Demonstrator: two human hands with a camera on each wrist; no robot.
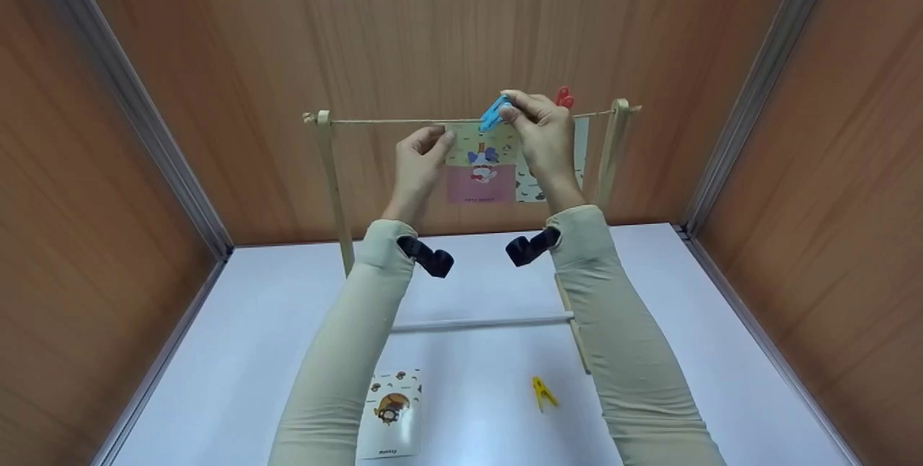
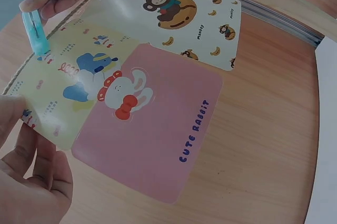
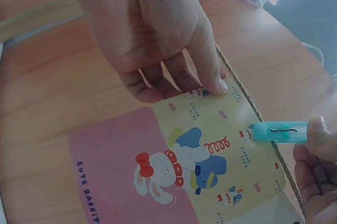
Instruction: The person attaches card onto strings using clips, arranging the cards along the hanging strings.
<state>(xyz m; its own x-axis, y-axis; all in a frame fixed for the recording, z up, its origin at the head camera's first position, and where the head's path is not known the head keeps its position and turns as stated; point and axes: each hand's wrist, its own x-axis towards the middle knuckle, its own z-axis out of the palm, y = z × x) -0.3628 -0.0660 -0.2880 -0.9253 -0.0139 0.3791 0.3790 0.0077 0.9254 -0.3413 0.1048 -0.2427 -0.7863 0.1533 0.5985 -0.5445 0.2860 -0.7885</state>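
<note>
A yellow-and-pink rabbit card [image 1: 479, 188] hangs upright at the rope [image 1: 389, 121]. My left hand [image 1: 422, 166] pinches its upper left corner between thumb and fingers. Higher up, my right hand [image 1: 548, 141] pinches a light blue clothespin [image 1: 492, 115] by its handle end. In the right wrist view, the tip of the clothespin [image 3: 279, 132] crosses the rope [image 3: 242, 84] and lies over the card's top edge. To the right, partly behind my right hand, a white monkey card [image 2: 171, 11] hangs from the rope by a red clothespin [image 1: 564, 97].
Two wooden posts [image 1: 333, 192] hold the rope ends, with a white crossbar [image 1: 483, 322] low between them. On the white table lie another monkey card [image 1: 391, 430] and a yellow clothespin [image 1: 542, 394]. Wood-grain panels [image 1: 815, 163] enclose the back and sides.
</note>
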